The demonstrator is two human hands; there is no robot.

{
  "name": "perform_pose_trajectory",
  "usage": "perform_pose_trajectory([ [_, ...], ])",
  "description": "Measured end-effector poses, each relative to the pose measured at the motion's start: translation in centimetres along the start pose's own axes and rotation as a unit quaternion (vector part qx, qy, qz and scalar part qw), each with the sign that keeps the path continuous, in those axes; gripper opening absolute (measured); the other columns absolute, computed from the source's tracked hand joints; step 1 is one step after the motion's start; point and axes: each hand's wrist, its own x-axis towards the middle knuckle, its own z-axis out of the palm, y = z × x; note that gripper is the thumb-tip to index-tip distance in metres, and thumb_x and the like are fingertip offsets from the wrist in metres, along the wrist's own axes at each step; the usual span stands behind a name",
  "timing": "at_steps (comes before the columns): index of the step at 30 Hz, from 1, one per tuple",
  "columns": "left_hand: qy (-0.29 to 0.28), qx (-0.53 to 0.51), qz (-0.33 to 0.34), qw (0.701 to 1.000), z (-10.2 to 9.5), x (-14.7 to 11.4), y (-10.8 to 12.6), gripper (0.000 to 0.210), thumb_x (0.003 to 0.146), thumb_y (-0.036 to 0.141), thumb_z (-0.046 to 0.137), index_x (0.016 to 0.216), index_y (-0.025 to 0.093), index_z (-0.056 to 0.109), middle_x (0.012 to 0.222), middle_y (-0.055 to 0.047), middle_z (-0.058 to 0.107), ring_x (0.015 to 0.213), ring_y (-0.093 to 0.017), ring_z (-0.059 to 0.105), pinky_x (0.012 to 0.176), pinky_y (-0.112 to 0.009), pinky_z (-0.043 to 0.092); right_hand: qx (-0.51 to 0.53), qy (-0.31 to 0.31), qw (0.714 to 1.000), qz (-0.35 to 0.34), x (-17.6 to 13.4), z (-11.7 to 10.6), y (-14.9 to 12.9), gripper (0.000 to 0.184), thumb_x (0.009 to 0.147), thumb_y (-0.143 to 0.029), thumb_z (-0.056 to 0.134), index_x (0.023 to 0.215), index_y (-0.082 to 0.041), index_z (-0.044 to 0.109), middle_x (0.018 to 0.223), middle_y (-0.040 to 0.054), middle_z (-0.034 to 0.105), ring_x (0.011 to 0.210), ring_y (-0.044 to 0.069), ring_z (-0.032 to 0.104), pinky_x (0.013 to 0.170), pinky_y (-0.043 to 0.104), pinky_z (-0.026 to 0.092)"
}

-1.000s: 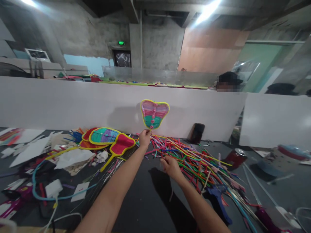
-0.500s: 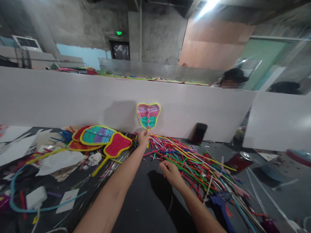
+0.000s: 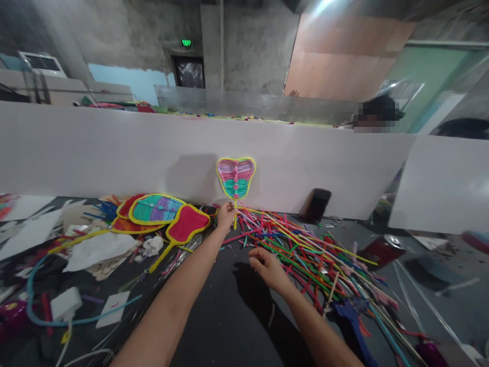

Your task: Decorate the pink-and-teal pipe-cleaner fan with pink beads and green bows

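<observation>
A small fan-shaped piece of fuzzy craft stems (image 3: 236,176), pink, lilac and teal with a yellow rim, leans upright against the white board. Its yellow handle shows down to the table. Just left of that handle is my left hand (image 3: 226,216), its fingers loosely bent and apart; any slight touch at the fingertips is too small to make out. My right hand (image 3: 265,266) hovers above the dark tabletop, holding nothing, fingers half curled with gaps between them. Beside it lies a heap of colourful craft stems (image 3: 298,244).
Several finished fan shapes (image 3: 156,209) lie stacked at left, near crumpled tissue (image 3: 153,245) and a white charger (image 3: 66,304). A phone (image 3: 318,205) leans on the white board (image 3: 183,148). At right are a drink can (image 3: 385,250) and a blue glue gun (image 3: 351,326).
My left hand has loosened from the fan's handle, which now stands uncovered beside it. My right hand's fingers have spread slightly. The view has tilted a little.
</observation>
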Motion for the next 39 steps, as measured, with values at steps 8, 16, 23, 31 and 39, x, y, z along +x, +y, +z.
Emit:
perform_pose_trajectory([
  [8,-0.018,-0.044,-0.004,0.999,-2.3,-2.6,0.8,0.026,0.084,0.029,0.061,0.108,0.019,0.059,0.105,-0.005,0.064,0.103,-0.018,0.058,0.089,-0.036,0.048,0.203,0.05,0.977,0.037,0.4,-0.6,-0.6,0.046,0.074,-0.061,0.06,0.098,-0.022,0.062,0.107,0.0089,0.063,0.099,0.022,0.063,0.081,0.037,0.052],
  [16,-0.076,-0.035,-0.064,0.994,0.2,-5.9,-0.6,0.034,0.088,0.033,0.055,0.118,0.016,0.053,0.118,-0.009,0.057,0.099,-0.021,0.06,0.082,-0.042,0.052,0.143,0.027,0.989,0.014,0.0,1.5,-0.1,0.033,0.075,-0.05,0.063,0.092,-0.022,0.06,0.086,0.0017,0.062,0.082,0.015,0.062,0.075,0.034,0.054],
  [23,-0.079,-0.054,-0.054,0.994,-0.1,-6.7,1.3,0.033,0.075,0.022,0.069,0.104,0.015,0.054,0.083,-0.001,0.063,0.069,-0.013,0.062,0.061,-0.027,0.051,-0.008,0.045,0.998,-0.044,-1.3,-0.4,0.5,0.022,0.08,-0.031,0.053,0.096,-0.02,0.061,0.083,0.0024,0.063,0.072,0.015,0.06,0.069,0.034,0.054],
  [31,-0.073,-0.07,0.022,0.995,-1.5,-8.3,4.5,0.052,0.047,0.015,0.076,0.093,0.019,0.052,0.072,0.003,0.066,0.067,-0.014,0.065,0.065,-0.026,0.05,-0.211,0.072,0.967,-0.125,2.5,-0.8,0.1,0.055,0.074,-0.007,0.047,0.128,-0.011,0.048,0.131,0.0172,0.05,0.125,0.026,0.042,0.107,0.047,0.03],
  [39,-0.061,-0.069,0.073,0.993,-4.0,-10.4,8.1,0.05,0.049,0.012,0.073,0.093,0.02,0.052,0.078,0.003,0.068,0.072,-0.014,0.065,0.076,-0.028,0.048,-0.311,-0.083,0.936,-0.141,3.8,0.9,0.5,0.049,0.058,0.004,0.054,0.1,-0.017,0.068,0.114,0.0121,0.065,0.121,0.025,0.05,0.11,0.04,0.027],
])
